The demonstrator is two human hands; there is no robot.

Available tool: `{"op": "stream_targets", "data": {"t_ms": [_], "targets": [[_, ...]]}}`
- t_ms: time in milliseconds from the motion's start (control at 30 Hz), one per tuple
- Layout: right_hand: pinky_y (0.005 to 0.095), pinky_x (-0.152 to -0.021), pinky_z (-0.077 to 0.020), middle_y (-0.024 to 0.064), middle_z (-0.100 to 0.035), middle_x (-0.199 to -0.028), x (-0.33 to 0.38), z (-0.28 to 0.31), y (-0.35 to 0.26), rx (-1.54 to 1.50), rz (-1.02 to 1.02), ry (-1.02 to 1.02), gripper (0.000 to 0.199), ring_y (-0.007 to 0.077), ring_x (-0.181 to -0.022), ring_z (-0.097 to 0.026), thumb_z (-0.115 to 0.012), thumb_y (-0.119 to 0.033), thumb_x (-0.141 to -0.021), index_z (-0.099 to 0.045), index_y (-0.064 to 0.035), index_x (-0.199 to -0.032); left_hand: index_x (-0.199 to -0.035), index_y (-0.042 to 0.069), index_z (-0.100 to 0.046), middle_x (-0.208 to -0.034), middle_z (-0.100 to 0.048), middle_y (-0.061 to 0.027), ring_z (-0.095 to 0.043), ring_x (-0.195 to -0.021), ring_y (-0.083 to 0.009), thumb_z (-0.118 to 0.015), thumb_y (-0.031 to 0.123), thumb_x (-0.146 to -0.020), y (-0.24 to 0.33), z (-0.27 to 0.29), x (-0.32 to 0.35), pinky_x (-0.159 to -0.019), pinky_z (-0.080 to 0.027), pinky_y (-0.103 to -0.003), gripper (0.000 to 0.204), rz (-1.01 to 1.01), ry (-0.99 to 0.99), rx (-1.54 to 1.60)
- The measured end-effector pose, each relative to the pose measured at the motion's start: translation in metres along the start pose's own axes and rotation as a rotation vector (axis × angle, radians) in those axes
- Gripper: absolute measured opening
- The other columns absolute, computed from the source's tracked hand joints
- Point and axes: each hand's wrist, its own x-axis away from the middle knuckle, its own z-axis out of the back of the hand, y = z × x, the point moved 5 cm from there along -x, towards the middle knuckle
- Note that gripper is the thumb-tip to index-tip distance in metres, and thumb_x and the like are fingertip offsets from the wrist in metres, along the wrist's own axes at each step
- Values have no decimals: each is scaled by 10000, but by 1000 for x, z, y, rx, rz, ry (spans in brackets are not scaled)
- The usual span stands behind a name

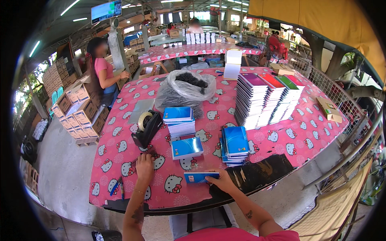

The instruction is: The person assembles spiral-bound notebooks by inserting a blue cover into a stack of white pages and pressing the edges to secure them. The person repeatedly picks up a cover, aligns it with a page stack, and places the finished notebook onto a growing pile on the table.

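My right hand [222,181] grips a blue-covered notebook [196,177] by its right end, low over the table's near edge. My left hand [144,165] rests on the tabletop with its fingers curled down at a small dark bundle [150,152] that looks like thin coils; what is between the fingertips is hidden. Just beyond lie a short stack of blue notebooks [187,148] and a taller one [178,115]. To their right stands a stack of spiral-bound blue notebooks [235,140]. A black tape dispenser [148,130] sits beyond my left hand.
Tall stacks of spiral notebooks [251,100] stand at the right. A clear plastic bag [169,94] of black material is behind. Pens [116,186] lie at the left on the pink patterned table [108,152]. A person [105,72] stands by cardboard boxes [82,114].
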Motion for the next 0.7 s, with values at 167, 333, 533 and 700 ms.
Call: {"op": "stream_targets", "data": {"t_ms": [167,333,533,700], "targets": [[217,-670,-502,4,-677,-981,-2,-3,3,10,-8,-38,290,68,-780,-610,-713,-60,-901,-675,-40,-1188,-1017,43,-597,-942,-578,-118,-579,-897,-310,-594,127,-931,2,3,2,-745,-487,-425,121,-30,91,-32],[219,-675,-484,-3,-676,-1016,-1,-5,-3,6,15,-34,316,64,-777,-585,-693,-70,-921,-663,-37,-1234,-1084,49,-580,-928,-582,-117,-585,-876,-297,-595,143,-939,12,18,-3,-727,-486,-414,173,-3,176,-44],[222,-704,-486,5,-670,-1068,0,-5,-4,55,24,-74,315,63,-810,-577,-663,-63,-939,-660,-34,-1253,-1180,34,-562,-936,-628,-161,-626,-866,-348,-568,150,-972,59,36,22,-719,-498,-443,238,113,45,394],[232,-761,-491,20,-684,-1103,0,-5,0,23,-23,-67,303,75,-875,-588,-665,-36,-928,-668,-20,-1231,-1213,-4,-516,-1039,-678,-206,-673,-934,-354,-497,156,-1033,134,50,65,-791,-508,-359,241,277,-331,1027]]}}
